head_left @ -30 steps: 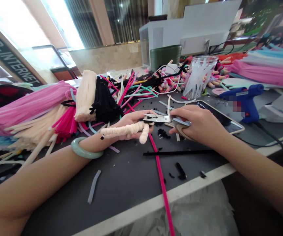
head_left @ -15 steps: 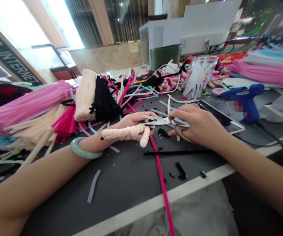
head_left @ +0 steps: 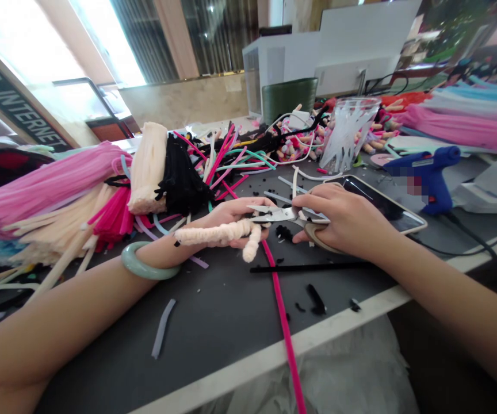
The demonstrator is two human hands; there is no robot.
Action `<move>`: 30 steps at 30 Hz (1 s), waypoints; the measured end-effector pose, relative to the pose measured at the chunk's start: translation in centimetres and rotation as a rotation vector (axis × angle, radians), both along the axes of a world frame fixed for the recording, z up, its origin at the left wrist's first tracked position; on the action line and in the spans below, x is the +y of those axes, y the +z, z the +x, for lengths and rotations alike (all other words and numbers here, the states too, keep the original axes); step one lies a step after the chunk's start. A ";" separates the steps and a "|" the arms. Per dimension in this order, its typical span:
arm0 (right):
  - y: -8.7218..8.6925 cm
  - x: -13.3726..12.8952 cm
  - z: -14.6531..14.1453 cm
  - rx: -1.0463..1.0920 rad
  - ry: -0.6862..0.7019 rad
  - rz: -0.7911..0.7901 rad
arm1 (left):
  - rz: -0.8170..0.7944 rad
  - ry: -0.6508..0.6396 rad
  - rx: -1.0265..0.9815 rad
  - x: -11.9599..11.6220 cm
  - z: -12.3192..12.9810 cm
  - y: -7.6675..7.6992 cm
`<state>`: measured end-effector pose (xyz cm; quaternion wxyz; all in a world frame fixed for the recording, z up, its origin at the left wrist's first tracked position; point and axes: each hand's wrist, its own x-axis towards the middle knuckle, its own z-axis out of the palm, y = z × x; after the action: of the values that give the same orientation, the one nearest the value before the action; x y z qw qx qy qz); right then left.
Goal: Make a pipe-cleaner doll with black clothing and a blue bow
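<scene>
Left hand: fingers curled, pinching cream pipe cleaner. Right hand: fingers closed on scissors, at its 9 o'clock; glue gun at 2 o'clock.

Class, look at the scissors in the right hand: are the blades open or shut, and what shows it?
Open: the scissors' blades form a narrow V, tips apart, while the right hand holds the grip.

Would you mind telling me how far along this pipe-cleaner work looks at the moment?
Some cutting looks done: black snippets lie on the table, and a heap of small pieces sits further back. In hand, the left hand holds a bent cream chenille stem, while the right hand holds scissors just above it. Left over, the pink bundle and black bundle look unused.
</scene>
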<state>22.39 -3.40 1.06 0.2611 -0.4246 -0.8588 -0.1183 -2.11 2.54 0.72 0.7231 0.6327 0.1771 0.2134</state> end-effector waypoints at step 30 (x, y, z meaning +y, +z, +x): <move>0.0 -0.1 -0.2 -0.079 0.030 0.050 | -0.160 -0.145 0.054 0.5 0.1 0.2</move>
<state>22.18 -3.50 1.08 0.2391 -0.4002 -0.8715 -0.1525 -2.05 3.08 0.90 0.7798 0.5896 0.1669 0.1286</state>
